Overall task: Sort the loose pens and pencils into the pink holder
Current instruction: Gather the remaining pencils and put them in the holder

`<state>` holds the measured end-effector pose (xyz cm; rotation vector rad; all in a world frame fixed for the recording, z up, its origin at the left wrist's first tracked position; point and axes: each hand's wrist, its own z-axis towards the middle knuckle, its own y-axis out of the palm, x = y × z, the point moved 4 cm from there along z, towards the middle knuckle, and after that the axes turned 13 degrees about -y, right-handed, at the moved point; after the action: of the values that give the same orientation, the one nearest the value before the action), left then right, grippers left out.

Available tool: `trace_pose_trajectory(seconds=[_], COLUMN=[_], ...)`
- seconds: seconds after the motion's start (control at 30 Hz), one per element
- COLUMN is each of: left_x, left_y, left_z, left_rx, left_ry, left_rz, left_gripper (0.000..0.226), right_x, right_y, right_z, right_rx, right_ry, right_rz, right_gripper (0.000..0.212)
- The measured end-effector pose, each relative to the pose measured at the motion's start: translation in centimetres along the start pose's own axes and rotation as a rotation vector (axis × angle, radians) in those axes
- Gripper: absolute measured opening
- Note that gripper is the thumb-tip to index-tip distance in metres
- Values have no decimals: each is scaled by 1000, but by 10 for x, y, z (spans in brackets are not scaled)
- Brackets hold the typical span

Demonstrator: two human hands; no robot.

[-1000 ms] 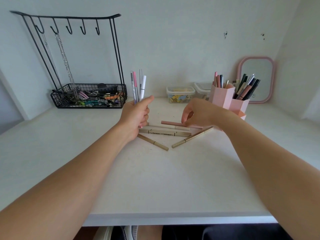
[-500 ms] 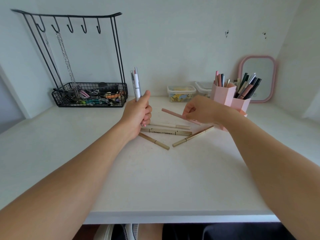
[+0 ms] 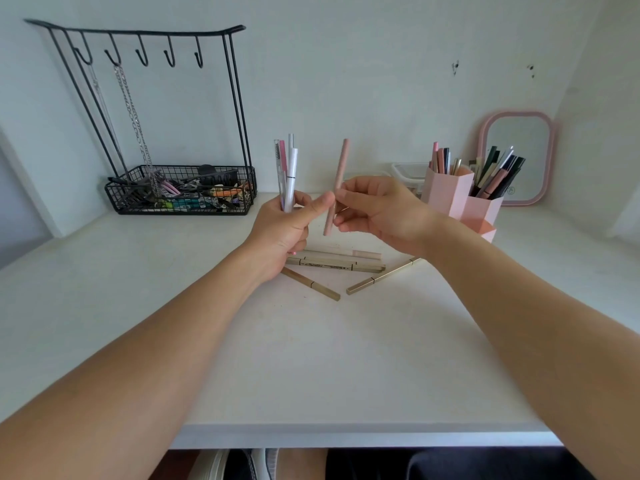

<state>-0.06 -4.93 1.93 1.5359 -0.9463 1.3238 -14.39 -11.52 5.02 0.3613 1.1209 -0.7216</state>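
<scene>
Left hand (image 3: pixel 282 230) raised above the white desk (image 3: pixel 311 358), fingers curled round a bundle of pens (image 3: pixel 286 174) held upright; the white, pink and clear barrels stand out of the top of the fist. The left thumb points right, toward the other hand.

Right hand (image 3: pixel 377 211) level with the left and just beside it, pinching a pink pencil (image 3: pixel 336 187) between thumb and fingertips. Pencil near upright, top tilted a little right; most of its length rises above the pinch, a short end hangs below. The left thumb tip lies against the pencil at the pinch or very close to it; cannot tell if it touches.

Below both grips, on the desk: 4 loose sticks. A beige pen (image 3: pixel 346 253) and a marker (image 3: pixel 336 264) lie side by side, a gold pencil (image 3: pixel 311 284) slants under the left wrist, a second gold pencil (image 3: pixel 381 276) slants under the right wrist.

Right of the right hand, near the wall: pink holder (image 3: pixel 446 192), hexagonal tubes, already stocked with upright pens. Pink-framed mirror (image 3: pixel 516 157) behind it. Left of the left hand: black wire rack (image 3: pixel 180 192) with hooks, chains and clutter in its basket.
</scene>
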Motion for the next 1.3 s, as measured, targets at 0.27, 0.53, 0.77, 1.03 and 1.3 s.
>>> trace_pose_trajectory(seconds=[0.27,0.53,0.77,1.03,1.3], left_x=[-4,-4,0,1,1], left_y=[5,6,-10,-12,-12], left_z=[1,2,7,6,4], left_rx=[-40,1,117,146,135], left_ry=[44,76,-9,-46,-43], left_rz=[178,212,4,-87,-83], left_gripper=[47,20,41,48,46], right_x=[8,6,5,13,17], right_y=[17,4,-15,-12,-13], right_z=[-3,0,0,-5,-4], right_rx=[43,180,-87,-318,-343], right_ry=[-45,-32,-28,47,54], right_rz=[20,-329,-908,-1040,-1101], right_gripper=[9,21,16,9,12])
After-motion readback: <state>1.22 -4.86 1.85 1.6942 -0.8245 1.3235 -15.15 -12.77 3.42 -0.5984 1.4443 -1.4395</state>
